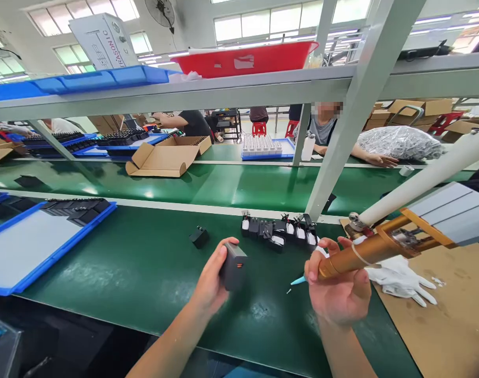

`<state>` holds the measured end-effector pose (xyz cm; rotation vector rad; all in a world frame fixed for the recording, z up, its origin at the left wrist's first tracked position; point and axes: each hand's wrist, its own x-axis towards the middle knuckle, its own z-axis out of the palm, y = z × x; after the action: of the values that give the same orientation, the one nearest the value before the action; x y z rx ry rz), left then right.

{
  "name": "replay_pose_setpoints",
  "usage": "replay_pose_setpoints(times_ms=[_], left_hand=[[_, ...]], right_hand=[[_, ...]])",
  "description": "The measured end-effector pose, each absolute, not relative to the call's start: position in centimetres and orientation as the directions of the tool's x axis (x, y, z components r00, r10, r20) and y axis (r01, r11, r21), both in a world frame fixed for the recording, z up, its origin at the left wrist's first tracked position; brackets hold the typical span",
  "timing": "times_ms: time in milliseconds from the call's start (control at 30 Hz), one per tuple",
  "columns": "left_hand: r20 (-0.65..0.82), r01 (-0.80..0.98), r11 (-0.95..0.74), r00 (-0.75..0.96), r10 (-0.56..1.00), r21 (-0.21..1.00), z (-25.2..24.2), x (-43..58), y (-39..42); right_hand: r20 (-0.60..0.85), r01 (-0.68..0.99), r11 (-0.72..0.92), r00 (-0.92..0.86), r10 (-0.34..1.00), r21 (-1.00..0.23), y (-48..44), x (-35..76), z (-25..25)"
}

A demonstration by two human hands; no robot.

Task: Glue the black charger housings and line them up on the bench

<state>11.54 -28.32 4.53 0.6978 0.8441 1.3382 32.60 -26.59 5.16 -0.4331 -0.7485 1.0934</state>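
Note:
My left hand (210, 283) is closed around a black plastic adapter housing (235, 269), held tilted above the green bench, with small copper-coloured contacts showing on it. My right hand (337, 299) grips the orange-brown barrel of a glue dispensing gun (361, 253). The gun's blue nozzle (298, 281) points left toward the housing but stays apart from it, and a bit of white material shows near its tip. Beyond the hands, several black adapters (279, 228) with white parts stand in a row. One more black adapter (199, 237) sits alone to their left.
A blue-edged tray (22, 262) with black housings lies at left. White gloves (401, 281) rest on cardboard (452, 315) at right. A slanting metal post (353, 121) and an overhead shelf (231, 93) frame the bench. A co-worker's hand (381, 160) lies across the far bench.

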Motion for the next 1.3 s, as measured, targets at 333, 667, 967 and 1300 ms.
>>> replay_pose_setpoints(times_ms=[333, 667, 967, 1300], left_hand=[[0.204, -0.703, 0.051, 0.274, 0.94, 0.709, 4.2, 14.2, -29.6], [0.29, -0.66, -0.009, 0.318, 0.903, 0.751, 4.4, 13.8, -29.7], [0.318, 0.056, -0.33, 0.156, 0.935, 0.942, 3.9, 11.6, -29.2], [0.521, 0.979, -0.182, 0.111, 0.847, 0.087, -1.5, 1.7, -21.3]], right_hand=[[0.319, -0.619, 0.429, 0.287, 0.903, -0.658, -26.2, 32.7, 5.2], [0.322, -0.613, 0.43, 0.284, 0.903, -0.663, -26.1, 32.7, 5.2], [0.321, -0.601, 0.439, 0.299, 0.899, -0.668, -26.1, 32.8, 5.3], [0.293, -0.61, 0.427, 0.312, 0.904, -0.667, -26.2, 32.6, 5.0]])
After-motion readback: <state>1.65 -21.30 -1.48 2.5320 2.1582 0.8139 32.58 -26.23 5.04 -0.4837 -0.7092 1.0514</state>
